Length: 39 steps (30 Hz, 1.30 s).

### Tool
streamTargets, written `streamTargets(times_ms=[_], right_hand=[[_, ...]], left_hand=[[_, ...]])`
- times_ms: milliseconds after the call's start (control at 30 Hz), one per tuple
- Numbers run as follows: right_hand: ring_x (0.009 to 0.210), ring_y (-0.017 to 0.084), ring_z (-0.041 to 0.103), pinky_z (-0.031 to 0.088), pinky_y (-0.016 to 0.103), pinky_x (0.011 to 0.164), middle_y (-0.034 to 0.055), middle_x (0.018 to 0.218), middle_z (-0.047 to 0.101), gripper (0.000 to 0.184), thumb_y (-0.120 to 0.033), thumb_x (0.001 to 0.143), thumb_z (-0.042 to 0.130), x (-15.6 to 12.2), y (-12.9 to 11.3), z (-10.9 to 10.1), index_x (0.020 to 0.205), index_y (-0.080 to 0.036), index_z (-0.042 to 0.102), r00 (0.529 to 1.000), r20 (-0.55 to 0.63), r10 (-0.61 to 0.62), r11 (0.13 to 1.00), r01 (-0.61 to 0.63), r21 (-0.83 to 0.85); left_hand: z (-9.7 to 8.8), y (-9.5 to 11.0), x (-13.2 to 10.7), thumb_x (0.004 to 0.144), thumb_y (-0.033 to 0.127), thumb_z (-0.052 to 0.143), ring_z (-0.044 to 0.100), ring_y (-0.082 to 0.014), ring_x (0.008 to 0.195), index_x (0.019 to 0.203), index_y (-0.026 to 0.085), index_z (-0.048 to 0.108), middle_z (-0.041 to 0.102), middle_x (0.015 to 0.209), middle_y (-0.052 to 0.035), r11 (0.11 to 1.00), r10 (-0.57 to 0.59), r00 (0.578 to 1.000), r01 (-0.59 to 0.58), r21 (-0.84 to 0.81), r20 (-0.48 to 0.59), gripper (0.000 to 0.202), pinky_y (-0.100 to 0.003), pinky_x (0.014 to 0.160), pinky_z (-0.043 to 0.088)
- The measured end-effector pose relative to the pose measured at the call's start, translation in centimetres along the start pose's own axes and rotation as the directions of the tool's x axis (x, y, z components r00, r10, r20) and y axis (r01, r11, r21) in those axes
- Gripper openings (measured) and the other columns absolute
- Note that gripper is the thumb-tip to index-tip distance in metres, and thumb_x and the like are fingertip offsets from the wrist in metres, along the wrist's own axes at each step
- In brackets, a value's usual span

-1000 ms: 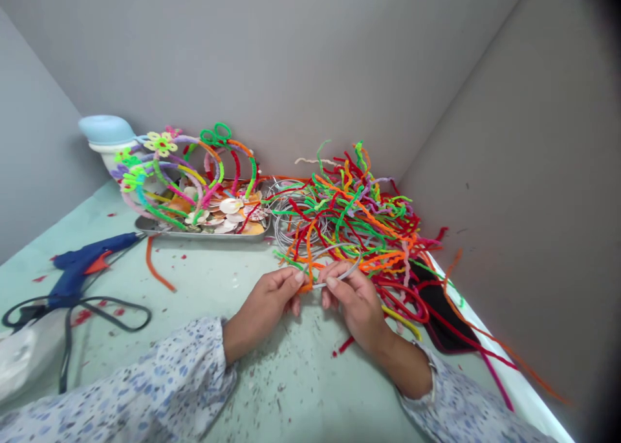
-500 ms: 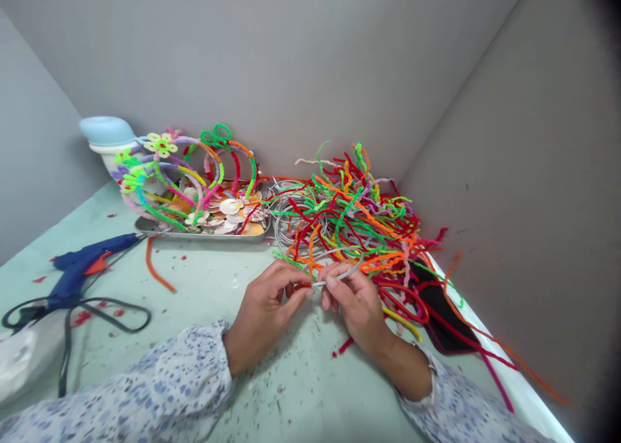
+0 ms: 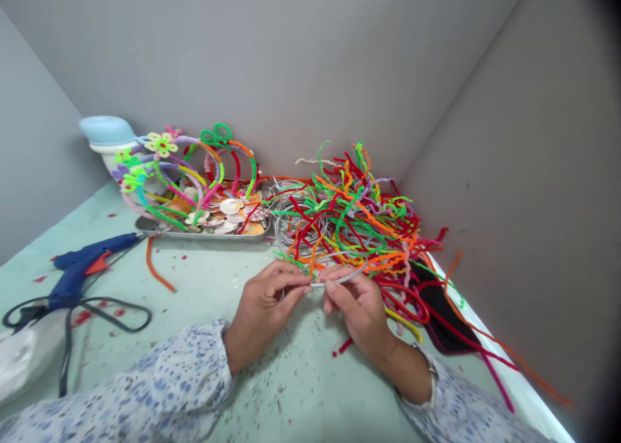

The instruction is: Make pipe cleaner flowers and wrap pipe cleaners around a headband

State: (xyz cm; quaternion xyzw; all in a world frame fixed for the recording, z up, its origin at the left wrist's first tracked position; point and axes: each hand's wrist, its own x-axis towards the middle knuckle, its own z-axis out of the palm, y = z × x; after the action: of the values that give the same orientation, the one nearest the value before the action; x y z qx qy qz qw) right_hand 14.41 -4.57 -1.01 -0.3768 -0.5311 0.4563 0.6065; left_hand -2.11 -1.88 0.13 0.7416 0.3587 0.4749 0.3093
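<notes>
A light grey wire loop (image 3: 358, 270) is held between my two hands, its near side crossing the small gap between my fingertips. My left hand (image 3: 266, 310) pinches the wire with thumb and forefinger at the left. On the right, my right hand (image 3: 363, 310) grips the same wire between thumb and fingers, and the loop curves up behind it. Just beyond my hands lies a tangled heap of bright fuzzy pipe cleaners (image 3: 359, 220). Beside that heap sits a coil of silver wire (image 3: 286, 233).
A metal tray (image 3: 218, 238) of seashells (image 3: 230, 207) stands at the back left, with decorated pipe-cleaner headbands (image 3: 194, 139) on it. Left lie a blue glue gun (image 3: 92, 255) with its black cord (image 3: 145, 320) and an orange pipe cleaner (image 3: 156, 270). A dark flat case (image 3: 446, 320) lies right.
The orange-red bit seen at my left fingertips is no longer visible. My right hand and the loop have shifted very slightly right; my left hand is almost still.
</notes>
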Motion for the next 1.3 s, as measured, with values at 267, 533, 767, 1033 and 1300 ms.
streamTargets(times_ms=[267,533,767,1033,1300], right_hand=[[0.051,0.008,0.055,0.048,0.025,0.049,0.0031,0.092,0.064,0.007,-0.028,0.085,0.059,-0.28,0.15,0.0,0.085,-0.021,0.062,1.0,-0.005,-0.028,0.998,0.028,-0.064],[0.052,0.009,0.056,0.048,0.025,0.05,0.0033,0.094,0.064,0.007,-0.028,0.086,0.059,-0.16,0.37,-0.1,0.088,-0.022,0.063,1.0,-0.001,-0.03,0.997,0.03,-0.073],[0.057,0.012,0.057,0.047,0.027,0.054,0.0045,0.088,0.065,0.018,-0.033,0.09,0.053,-0.19,0.27,-0.18,0.092,-0.02,0.065,0.999,0.012,-0.04,0.993,0.041,-0.111],[0.056,0.013,0.052,0.04,0.026,0.053,-0.0006,0.059,0.055,0.03,-0.036,0.093,0.047,-0.14,0.44,-0.07,0.072,-0.019,0.059,0.993,-0.112,-0.026,0.987,0.008,-0.16],[0.056,0.013,0.053,0.041,0.025,0.054,-0.0003,0.059,0.058,0.029,-0.038,0.092,0.047,-0.15,0.71,-0.3,0.076,-0.018,0.06,0.994,-0.108,0.006,0.985,-0.024,-0.172]], left_hand=[[-0.15,0.01,0.11,0.081,0.018,0.063,0.061,-0.0155,0.078,0.084,0.018,0.071,0.066,0.084,-0.0053,0.998,-0.059,0.996,0.061,-0.027,0.062,0.008,-0.027,0.07,0.05],[0.01,-0.11,0.02,0.081,0.02,0.064,0.062,-0.0169,0.082,0.09,0.02,0.072,0.068,0.088,-0.0066,0.999,-0.041,0.999,0.041,0.022,-0.012,0.012,-0.027,0.07,0.051],[0.0,-0.22,0.08,0.082,0.017,0.063,0.062,-0.0163,0.082,0.09,0.02,0.072,0.067,0.087,-0.006,0.999,0.013,1.0,-0.012,0.042,-0.028,0.012,-0.027,0.073,0.051],[-0.18,-0.18,0.27,0.082,0.017,0.062,0.062,-0.0163,0.083,0.087,0.019,0.07,0.067,0.085,-0.005,0.998,-0.009,1.0,0.009,0.07,-0.009,0.009,-0.027,0.076,0.049],[-0.21,0.28,0.31,0.083,0.017,0.061,0.06,-0.0147,0.079,0.085,0.017,0.068,0.065,0.085,-0.0041,0.994,-0.083,0.997,0.083,0.07,0.003,0.008,-0.024,0.07,0.046]])
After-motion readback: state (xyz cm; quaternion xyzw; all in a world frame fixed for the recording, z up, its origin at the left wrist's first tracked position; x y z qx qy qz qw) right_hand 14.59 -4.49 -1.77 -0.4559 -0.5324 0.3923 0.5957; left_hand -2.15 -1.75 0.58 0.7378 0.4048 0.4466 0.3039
